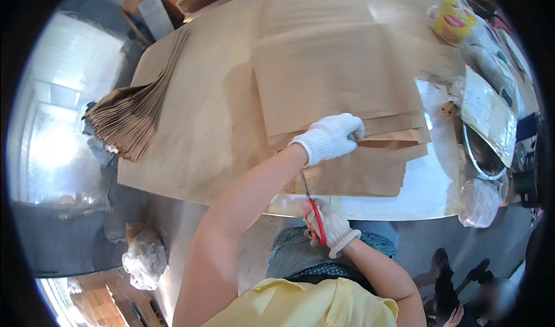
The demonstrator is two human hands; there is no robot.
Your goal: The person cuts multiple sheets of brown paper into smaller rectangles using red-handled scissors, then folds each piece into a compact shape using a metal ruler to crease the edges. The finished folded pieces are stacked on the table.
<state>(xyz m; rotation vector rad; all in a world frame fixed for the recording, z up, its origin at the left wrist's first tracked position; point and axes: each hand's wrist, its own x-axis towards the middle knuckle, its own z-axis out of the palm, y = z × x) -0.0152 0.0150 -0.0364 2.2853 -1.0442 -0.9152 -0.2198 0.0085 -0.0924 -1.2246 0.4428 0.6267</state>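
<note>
— What is the left hand (329,137) doing?
— It wears a white knit glove and lies just right of the frame's middle, fingers pressed down together on the near edges of a stack of brown paper sheets (341,90).
— And the right hand (329,226)?
— Also gloved, lower centre, closed around the red handles of a pair of scissors (312,202). The blades point up toward the stack's near edge, under the left forearm.
— Where does the stack sit?
— On a large brown sheet (214,107) covering the table, centre to upper right.
— What lies further out?
— A fanned pile of folded brown bags (136,110) at the left, a yellow packet (454,17) upper right, and a clear plastic bag (478,202) at the right edge.
</note>
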